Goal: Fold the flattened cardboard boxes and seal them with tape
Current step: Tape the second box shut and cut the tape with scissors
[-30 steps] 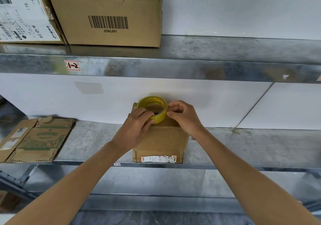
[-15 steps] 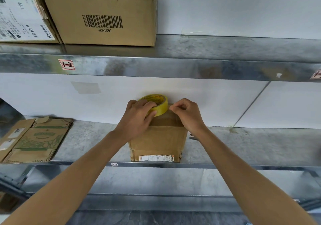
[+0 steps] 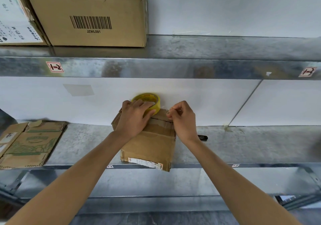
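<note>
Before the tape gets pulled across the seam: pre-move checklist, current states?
1. Left hand grips tape roll, steadying it on the box: ok.
2. Right hand pinches tape end; the strip shows only faintly: ok.
3. Top flaps closed, seam exposed: ok.
4. Box fully on shelf: its front corner seems to overhang the edge: not ok.
5. Cutter within reach: black object lies by the right wrist, type unclear: cannot tell.
</note>
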